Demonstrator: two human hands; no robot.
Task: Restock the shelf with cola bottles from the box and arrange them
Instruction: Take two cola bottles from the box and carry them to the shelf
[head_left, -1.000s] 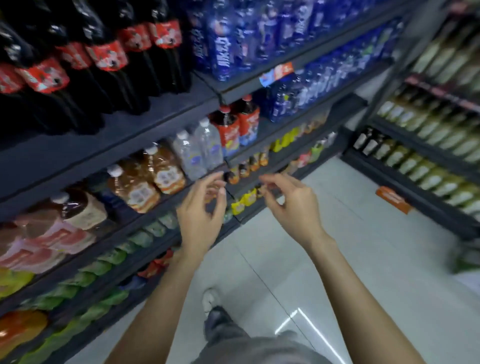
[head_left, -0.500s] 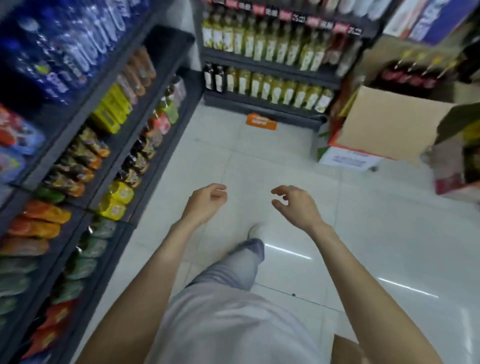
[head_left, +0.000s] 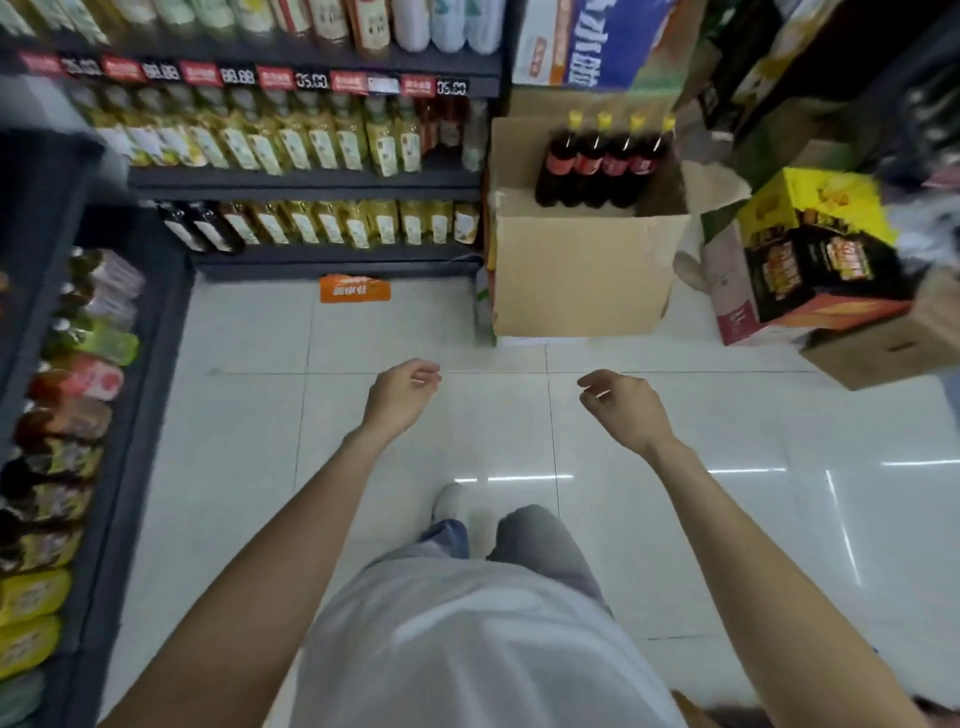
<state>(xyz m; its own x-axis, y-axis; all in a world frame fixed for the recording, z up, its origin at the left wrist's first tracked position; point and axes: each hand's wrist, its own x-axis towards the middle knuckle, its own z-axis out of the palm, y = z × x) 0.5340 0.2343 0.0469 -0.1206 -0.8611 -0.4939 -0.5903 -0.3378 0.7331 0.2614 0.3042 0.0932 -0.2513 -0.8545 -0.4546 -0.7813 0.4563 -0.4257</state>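
An open brown cardboard box stands on the floor ahead, slightly to the right. Inside it stand several cola bottles with red labels and yellow caps, in a row along the far side. My left hand and my right hand hang over the white floor tiles in front of the box, well short of it. Both hold nothing and their fingers are loosely curled. The shelf with cola is out of view.
A dark shelf of drinks runs along the left. Another shelf with yellow-labelled bottles faces me beside the box. An orange sign lies on the floor. Yellow and black cartons and another cardboard box are stacked at the right.
My view has swung from the cola shelf on the left round to the box. The box is now nearer and straight ahead. Both hands stay empty and have dropped lower.
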